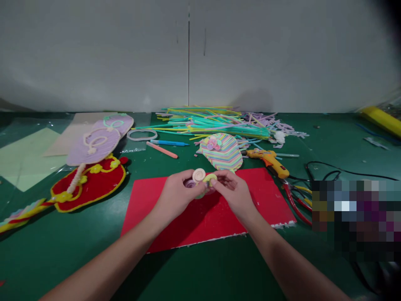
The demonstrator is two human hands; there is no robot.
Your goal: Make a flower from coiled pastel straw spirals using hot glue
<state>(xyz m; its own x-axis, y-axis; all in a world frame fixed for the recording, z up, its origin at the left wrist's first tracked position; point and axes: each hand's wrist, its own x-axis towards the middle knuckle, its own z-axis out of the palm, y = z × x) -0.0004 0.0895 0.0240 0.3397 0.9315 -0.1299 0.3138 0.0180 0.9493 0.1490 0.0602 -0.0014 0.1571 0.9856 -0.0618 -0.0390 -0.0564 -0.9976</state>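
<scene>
Above a red board [175, 228], both hands hold a small cluster of coiled pipe-cleaner discs [199, 175] in cream, yellow, purple and green. My left hand [180, 186] is closed around its left side, with the thumb on the front. At the other side, my right hand [230, 188] pinches the yellow disc [211, 178] between thumb and fingers. Part of the cluster is hidden by the fingers. Just behind the hands lies a striped pastel pipe-cleaner piece [222, 152] with pink rosettes on it.
A bundle of pipe cleaners [219, 123] lies along the back. An orange glue gun [271, 162] and red-handled pliers [296, 205] are on the right. Left are a purple fan [94, 142] and a red fan [94, 188]. A blue pen [169, 143] and a pink pen [162, 149] lie mid-table.
</scene>
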